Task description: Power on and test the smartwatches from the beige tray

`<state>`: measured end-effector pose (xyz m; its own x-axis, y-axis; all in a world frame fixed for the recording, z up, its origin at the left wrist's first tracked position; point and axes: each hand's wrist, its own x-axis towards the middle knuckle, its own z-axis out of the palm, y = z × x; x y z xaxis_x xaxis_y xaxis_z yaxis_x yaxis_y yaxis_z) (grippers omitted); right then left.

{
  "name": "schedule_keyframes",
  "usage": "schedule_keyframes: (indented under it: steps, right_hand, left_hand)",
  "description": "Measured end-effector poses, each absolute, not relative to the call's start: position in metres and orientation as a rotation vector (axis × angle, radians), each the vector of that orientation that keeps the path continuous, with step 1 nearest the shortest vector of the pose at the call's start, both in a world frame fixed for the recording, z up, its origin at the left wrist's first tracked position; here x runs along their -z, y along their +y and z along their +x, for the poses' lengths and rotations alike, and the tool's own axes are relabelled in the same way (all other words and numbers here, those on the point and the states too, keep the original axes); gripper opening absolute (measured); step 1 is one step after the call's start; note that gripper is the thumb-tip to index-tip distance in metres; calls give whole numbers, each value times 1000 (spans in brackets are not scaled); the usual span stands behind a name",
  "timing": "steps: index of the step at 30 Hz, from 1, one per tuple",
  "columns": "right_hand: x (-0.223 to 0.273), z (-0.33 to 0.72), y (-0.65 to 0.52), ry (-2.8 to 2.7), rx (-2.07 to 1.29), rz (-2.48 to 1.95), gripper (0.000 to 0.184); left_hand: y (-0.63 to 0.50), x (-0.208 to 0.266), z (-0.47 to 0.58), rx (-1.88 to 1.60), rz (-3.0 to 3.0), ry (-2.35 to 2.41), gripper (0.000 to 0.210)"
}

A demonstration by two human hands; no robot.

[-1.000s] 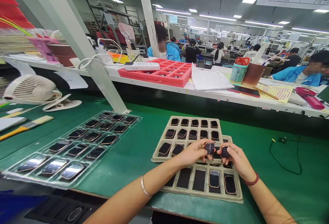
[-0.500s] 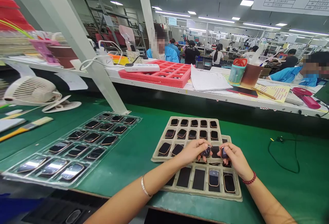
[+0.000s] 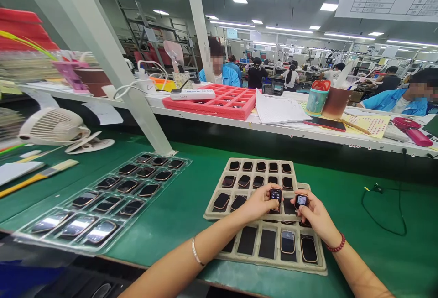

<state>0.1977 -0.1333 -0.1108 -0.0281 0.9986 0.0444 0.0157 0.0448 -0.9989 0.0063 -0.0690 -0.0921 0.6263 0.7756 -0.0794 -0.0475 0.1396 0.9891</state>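
My left hand (image 3: 260,201) pinches a smartwatch body (image 3: 275,195) whose lit screen shows small icons. In my right hand (image 3: 316,213) is another smartwatch body (image 3: 301,200), its screen lit with a QR-like code. Both are held a little apart, above two overlapping beige trays. The upper tray (image 3: 208,210) bears rows of dark-screened watch bodies. The lower tray (image 3: 273,264) sticks out toward me, with some pockets showing only dark lining and watch bodies (image 3: 288,242) in pockets at its right. Part of the lower tray is hidden by the upper one and my hands.
A clear plastic tray (image 3: 68,243) of watch bodies lies to the left on the green table (image 3: 164,225). Farther left are a brush (image 3: 41,175) and a white fan (image 3: 56,127). A shelf (image 3: 219,122) with a red foam tray (image 3: 212,111) runs behind; a thin cable (image 3: 383,232) lies right.
Both watch bodies have been tilted so their screens face me; the right one now displays a code and the left one icons. The view has shifted slightly.
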Motion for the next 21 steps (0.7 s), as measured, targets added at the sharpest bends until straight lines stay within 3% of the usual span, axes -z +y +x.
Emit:
schedule_keyframes:
  steps: [21]
  right_hand:
    - [110,204,-132,-1153,-1260,-1154,37]
  left_hand:
    - [-68,104,12,-699,1316,630,49]
